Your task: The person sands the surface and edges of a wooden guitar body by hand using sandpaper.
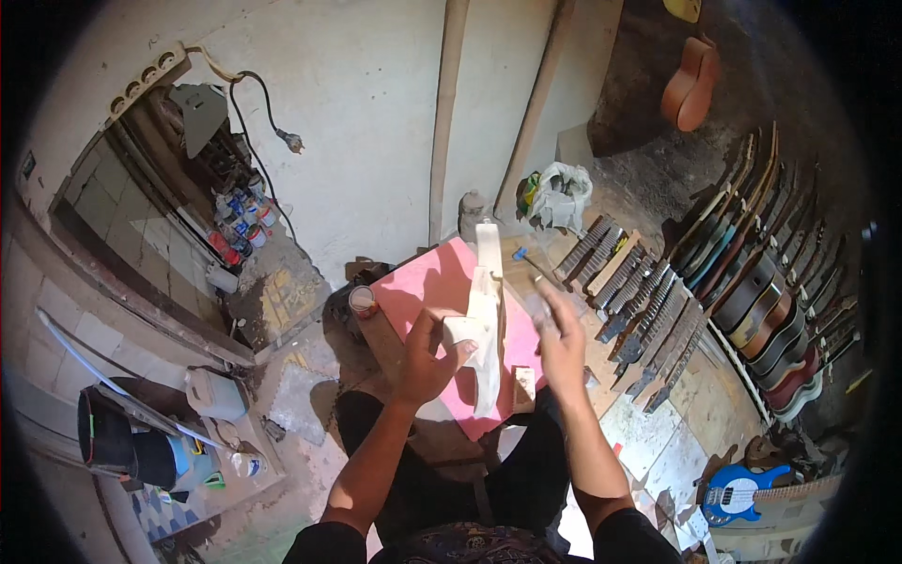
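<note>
Over a pink board (437, 273), a long, pale, carved wooden piece (486, 310) stretches away from me, narrow at its far end. My left hand (434, 365) is closed on its left side, with the thumb over a broad pale part. To its right, my right hand (562, 343) is apart from the piece, its index finger stretched out and its thumb apart. A blur beside those fingers hides whether anything small is there. A small pale block (523, 387) lies on the board's near right edge, close to my right wrist.
An open can (362, 301) stands left of the board. To the right are several dark fretted necks (648, 310) and a rack of guitars (766, 315). A blue bass guitar (738, 493) lies lower right. A white plastic bag (562, 195) sits beyond the board; a jug (216, 393) stands left.
</note>
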A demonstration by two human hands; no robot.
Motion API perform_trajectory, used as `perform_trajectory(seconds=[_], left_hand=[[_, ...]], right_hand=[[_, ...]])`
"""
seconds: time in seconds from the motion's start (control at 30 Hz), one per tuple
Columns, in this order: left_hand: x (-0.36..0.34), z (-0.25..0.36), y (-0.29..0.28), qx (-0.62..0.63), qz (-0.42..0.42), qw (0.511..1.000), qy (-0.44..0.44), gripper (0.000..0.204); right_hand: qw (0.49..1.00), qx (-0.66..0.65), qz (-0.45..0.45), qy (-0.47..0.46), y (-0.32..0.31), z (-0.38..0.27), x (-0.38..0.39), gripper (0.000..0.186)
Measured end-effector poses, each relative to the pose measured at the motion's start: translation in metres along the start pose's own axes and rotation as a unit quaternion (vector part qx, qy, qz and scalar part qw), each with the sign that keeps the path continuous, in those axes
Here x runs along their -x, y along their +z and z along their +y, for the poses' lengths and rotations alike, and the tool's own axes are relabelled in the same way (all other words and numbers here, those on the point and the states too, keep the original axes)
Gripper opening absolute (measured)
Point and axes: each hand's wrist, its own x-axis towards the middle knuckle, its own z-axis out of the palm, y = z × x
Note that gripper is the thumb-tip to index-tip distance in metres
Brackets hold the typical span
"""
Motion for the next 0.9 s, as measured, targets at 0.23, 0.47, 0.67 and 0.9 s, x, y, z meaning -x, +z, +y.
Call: perform_trajectory(seconds=[0.23,0.47,0.67,0.9], left_hand=[[-0.011,-0.007,0.002,0.005,-0.016,1.0,0.017,0.036],[-0.006,0.005,0.026,0.058,0.22,0.974,0.001,0.036],[-0.002,0.0,0.046,-0.086,0.211,0.964,0.134,0.039],[-0.004,-0.03,0.041,-0.107,0.203,0.966,0.119,0.028]], right_hand=[[0.998,-0.062,0.001,0.025,0.024,0.018,0.053,0.046],[0.995,-0.039,0.028,0.089,0.026,0.045,0.086,0.057],[1.0,0.024,0.016,-0.006,0.037,0.066,0.075,0.066],[0.996,0.078,-0.024,-0.036,0.056,0.056,0.057,0.069]])
